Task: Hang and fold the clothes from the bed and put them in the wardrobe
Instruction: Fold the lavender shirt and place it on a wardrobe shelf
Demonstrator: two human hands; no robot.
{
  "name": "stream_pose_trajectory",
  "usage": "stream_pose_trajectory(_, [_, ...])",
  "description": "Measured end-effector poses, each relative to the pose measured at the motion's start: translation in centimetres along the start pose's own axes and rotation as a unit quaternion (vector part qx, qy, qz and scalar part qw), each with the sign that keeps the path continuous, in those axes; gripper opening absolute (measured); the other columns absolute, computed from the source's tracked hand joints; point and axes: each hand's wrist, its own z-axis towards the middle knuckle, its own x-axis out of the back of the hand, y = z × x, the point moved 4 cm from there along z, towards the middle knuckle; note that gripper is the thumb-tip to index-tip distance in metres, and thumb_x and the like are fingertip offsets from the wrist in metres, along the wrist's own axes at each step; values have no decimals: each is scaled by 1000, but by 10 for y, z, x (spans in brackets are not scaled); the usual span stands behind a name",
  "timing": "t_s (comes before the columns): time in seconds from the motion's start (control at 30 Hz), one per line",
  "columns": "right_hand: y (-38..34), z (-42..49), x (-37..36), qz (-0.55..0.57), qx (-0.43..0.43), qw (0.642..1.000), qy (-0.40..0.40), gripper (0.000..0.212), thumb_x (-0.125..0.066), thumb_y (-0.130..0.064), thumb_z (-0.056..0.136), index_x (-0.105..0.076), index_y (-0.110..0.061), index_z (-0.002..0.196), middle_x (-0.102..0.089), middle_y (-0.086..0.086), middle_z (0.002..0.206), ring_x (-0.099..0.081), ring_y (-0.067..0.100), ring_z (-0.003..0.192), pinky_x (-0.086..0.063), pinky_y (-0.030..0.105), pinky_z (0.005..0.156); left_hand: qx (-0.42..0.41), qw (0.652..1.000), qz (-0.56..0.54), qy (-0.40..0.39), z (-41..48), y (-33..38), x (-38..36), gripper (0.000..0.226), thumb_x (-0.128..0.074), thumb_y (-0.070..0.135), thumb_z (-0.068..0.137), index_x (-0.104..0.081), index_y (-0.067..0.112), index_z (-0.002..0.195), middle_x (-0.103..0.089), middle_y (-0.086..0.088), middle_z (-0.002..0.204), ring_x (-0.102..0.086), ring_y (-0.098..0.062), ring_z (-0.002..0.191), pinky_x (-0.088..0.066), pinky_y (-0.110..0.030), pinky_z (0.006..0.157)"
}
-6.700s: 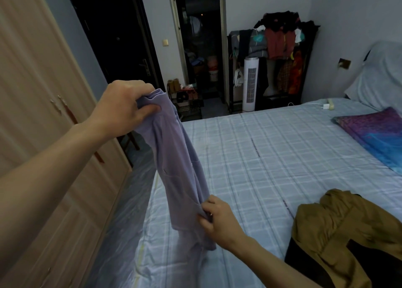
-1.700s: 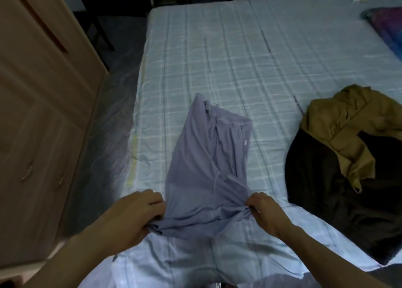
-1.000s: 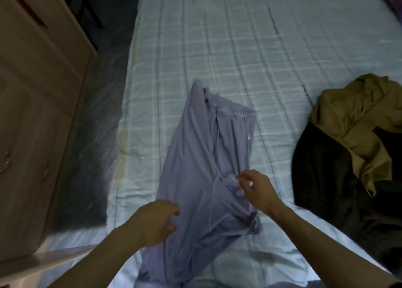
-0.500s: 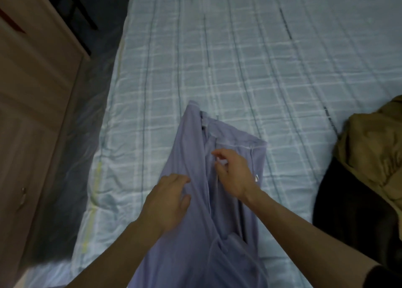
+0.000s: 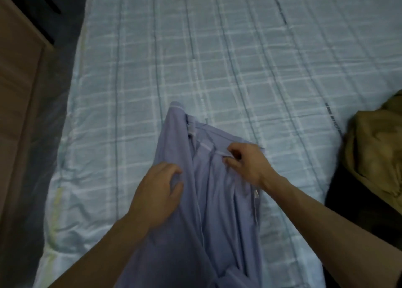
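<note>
The lilac garment (image 5: pixel 219 200) lies lengthwise on the bed (image 5: pixel 217 59), near its edge. The left hand (image 5: pixel 158 192) curls its fingers into the left fold, likely to anchor it. The right hand (image 5: pixel 245 163) pinches the top hem between thumb and forefinger, apparently to straighten it for folding.

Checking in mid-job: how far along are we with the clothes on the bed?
Early. Done: the lilac garment lies laid out on the bed, not yet folded. In hand: the left hand grips its left side while the right hand pinches a seam near the top. Left: finish this fold, then the brown garment and dark garment heaped at the right; the inside of the wardrobe is unseen.
</note>
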Motion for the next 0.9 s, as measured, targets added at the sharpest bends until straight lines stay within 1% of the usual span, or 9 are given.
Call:
stream_pose_trajectory(0.07, [16, -9, 21, -2, -18, 999, 41, 32, -70, -18, 87, -49, -27, 64, -48, -10, 56, -46, 12, 55, -34, 23, 55, -6, 1000, 3, -2, 9, 4, -2, 32, -46, 39, 84, -66, 17, 98, -65, 0, 97, -59, -19, 90, -39, -21, 82])
stream_pose_trajectory(0.17, [54, -23, 49, -54, -74, 992, 90, 18, -69, -22, 87, -60, -19, 71, -61, -2, 67, -58, 20, 64, -43, 31, 61, -12, 1000, 13, -10, 21, 11, -5, 32, -45, 42, 84, -65, 19, 94, -65, 1, 94, -60, -22, 90, -45, -33, 83])
stream_pose_trajectory(0.33, [85, -41, 58, -123, -145, 978, 83, 12, -71, -20, 84, -65, -14, 93, -59, 8, 89, -61, 33, 83, -49, 41, 74, -5, 1000, 30, -3, 33, 20, -12, 26, -48, 39, 85, -64, 20, 92, -65, 0, 93, -60, -23, 89, -51, -39, 81])
stream_pose_trajectory(0.47, [66, -35, 45, -46, -116, 990, 71, 21, -71, -27, 86, -68, -15, 103, -64, 6, 97, -62, 27, 90, -49, 37, 82, -2, 999, 42, 2, 37, 21, -17, 24, -49, 37, 84, -63, 20, 93, -64, -1, 94, -60, -25, 90, -51, -43, 81])
stream_pose_trajectory(0.57, [43, -27, 29, -97, -58, 992, 55, 36, -72, -42, 82, -68, -19, 109, -63, 5, 108, -59, 26, 97, -47, 41, 87, -3, 998, 59, 26, 35, 19, -15, 23, -54, 34, 84, -65, 18, 98, -65, -2, 100, -60, -27, 94, -52, -42, 82])
stream_pose_trajectory(0.63, [27, -22, 19, -123, -17, 990, 66, 42, -76, -42, 76, -69, -20, 111, -60, 7, 117, -56, 28, 105, -44, 44, 90, 10, 997, 79, 26, 36, 15, -14, 32, -60, 35, 87, -64, 19, 114, -63, -5, 114, -60, -29, 103, -52, -42, 86])
stream_pose_trajectory(0.73, [13, -11, -2, -86, -13, 996, 14, 54, -67, -59, 70, -68, -20, 108, -65, 4, 105, -59, 27, 97, -47, 43, 88, 23, 991, 133, -25, 43, 16, -18, 64, -61, 48, 90, -40, 31, 147, -49, -6, 135, -51, -29, 119, -48, -42, 95])
stream_pose_trajectory(0.8, [9, -7, -13, -80, -13, 997, -1, 47, -62, -58, 71, -66, -18, 98, -66, 2, 90, -61, 25, 86, -48, 41, 82, 7, 975, 214, -50, 52, 22, -25, 70, -52, 59, 91, -26, 39, 152, -41, -6, 140, -44, -28, 123, -43, -41, 100])
stream_pose_trajectory(0.9, [7, -6, -18, -8, 1, 999, 46, 17, -67, -25, 84, -58, -14, 75, -57, -4, 67, -53, 16, 65, -42, 33, 65, 7, 971, 239, -21, 62, 25, -26, 48, -55, 55, 90, -55, 31, 132, -53, -6, 124, -51, -27, 112, -44, -40, 91])
